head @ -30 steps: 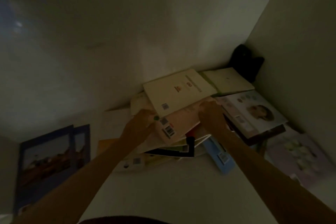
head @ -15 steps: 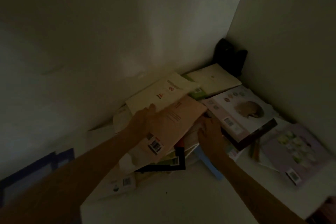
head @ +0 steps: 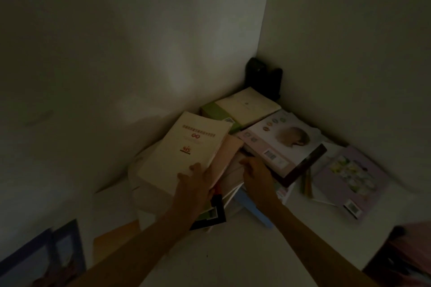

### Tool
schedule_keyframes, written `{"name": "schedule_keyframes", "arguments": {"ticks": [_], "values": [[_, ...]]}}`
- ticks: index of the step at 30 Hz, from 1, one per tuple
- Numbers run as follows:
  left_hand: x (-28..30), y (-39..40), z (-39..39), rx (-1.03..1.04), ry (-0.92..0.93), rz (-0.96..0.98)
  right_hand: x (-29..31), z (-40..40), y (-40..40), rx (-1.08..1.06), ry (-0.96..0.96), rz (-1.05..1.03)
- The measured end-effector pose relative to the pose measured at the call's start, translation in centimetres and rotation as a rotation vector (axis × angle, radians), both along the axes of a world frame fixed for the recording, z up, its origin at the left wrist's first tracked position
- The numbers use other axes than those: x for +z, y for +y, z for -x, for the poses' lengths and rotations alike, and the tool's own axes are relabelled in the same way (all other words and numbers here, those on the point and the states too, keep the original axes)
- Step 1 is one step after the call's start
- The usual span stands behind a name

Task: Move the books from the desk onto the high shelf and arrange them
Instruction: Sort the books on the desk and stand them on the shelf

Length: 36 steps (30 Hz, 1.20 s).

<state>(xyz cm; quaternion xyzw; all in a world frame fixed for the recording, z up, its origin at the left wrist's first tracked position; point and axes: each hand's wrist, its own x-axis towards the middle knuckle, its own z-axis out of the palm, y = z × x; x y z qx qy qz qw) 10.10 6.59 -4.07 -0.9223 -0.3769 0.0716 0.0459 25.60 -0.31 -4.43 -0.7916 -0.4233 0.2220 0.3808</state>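
The scene is dim. A messy pile of books lies in the corner of a white surface [head: 233, 251]. On top is a cream book with red print [head: 184, 151]; my left hand [head: 196, 184] grips its near edge, thumb on the cover. Under it shows a pink book [head: 229, 154]. My right hand [head: 256, 177] rests on the pile's white page edges just right of the pink book, fingers apart, holding nothing that I can see. A black-framed book [head: 214, 214] and a blue one [head: 254, 209] stick out below.
Two walls meet at the corner, where a dark object [head: 263, 77] stands. A cream book on a green one [head: 247, 107], a book with a round pale picture [head: 279, 142] and a lilac book [head: 352, 179] lie to the right. A blue-framed picture [head: 46, 258] is at the lower left.
The view has tilted down and right. The pink book that my left hand held on top is now under the cream book. My right hand has moved up onto the pile.
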Motion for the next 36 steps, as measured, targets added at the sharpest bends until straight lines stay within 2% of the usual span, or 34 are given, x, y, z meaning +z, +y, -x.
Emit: {"name": "schedule_keyframes", "arguments": {"ticks": [2,5,6,8,11,13,15,17,20,21,23,24,27,28,29,31,32,34,36], "values": [[1.9,0.4,0.1,0.029,-0.074,0.096,0.3,-0.3,-0.8,-0.047,-0.089,-0.060],[5.2,2.2,1.0,0.210,-0.238,0.263,1.0,-1.9,-1.5,-0.119,-0.333,-0.129],[6.8,3.0,1.5,0.266,-0.369,0.311,1.3,-2.6,-1.5,-0.137,-0.418,-0.117],[9.8,4.5,2.8,0.396,-0.715,0.402,1.6,-3.9,-1.2,-0.117,-0.487,0.051],[11.8,4.9,4.2,0.500,-1.190,0.698,1.1,-5.2,-1.0,-0.007,-0.471,0.403],[11.3,4.3,4.5,0.529,-1.368,0.939,0.9,-5.7,-0.9,0.015,-0.428,0.492],[9.4,3.7,4.5,0.603,-1.447,1.071,1.0,-6.0,-0.7,0.067,-0.406,0.541],[6.7,2.9,4.7,0.704,-1.460,1.115,1.3,-6.3,-0.9,0.148,-0.422,0.582],[-0.3,2.2,6.4,0.792,-1.200,1.124,1.6,-6.9,-2.2,0.264,-0.479,0.624],[-1.1,1.6,6.6,0.802,-1.148,1.163,1.5,-6.9,-2.7,0.285,-0.515,0.612],[1.3,0.4,5.8,0.872,-1.219,1.218,1.6,-6.8,-3.4,0.296,-0.567,0.570],[1.5,0.5,5.5,0.897,-1.239,1.185,1.7,-6.8,-3.7,0.297,-0.577,0.566],[1.6,0.8,4.8,0.897,-1.217,1.132,2.6,-6.8,-4.5,0.298,-0.588,0.516],[1.4,1.0,5.0,0.893,-1.147,1.063,3.1,-6.8,-4.8,0.281,-0.605,0.476],[1.1,1.5,5.2,0.853,-0.965,0.919,3.6,-6.6,-5.1,0.259,-0.638,0.395],[1.2,2.6,5.0,0.695,-0.545,0.469,4.5,-6.2,-5.3,0.218,-0.769,0.162],[2.0,2.8,4.1,0.504,-0.542,0.276,4.7,-6.2,-5.3,0.218,-0.846,0.099],[4.0,2.7,0.9,0.101,-0.679,0.247,5.3,-5.8,-5.0,0.237,-0.914,0.020],[5.9,1.8,-3.1,-0.170,-0.600,0.327,5.7,-5.1,-4.7,0.298,-0.839,-0.055]]}}
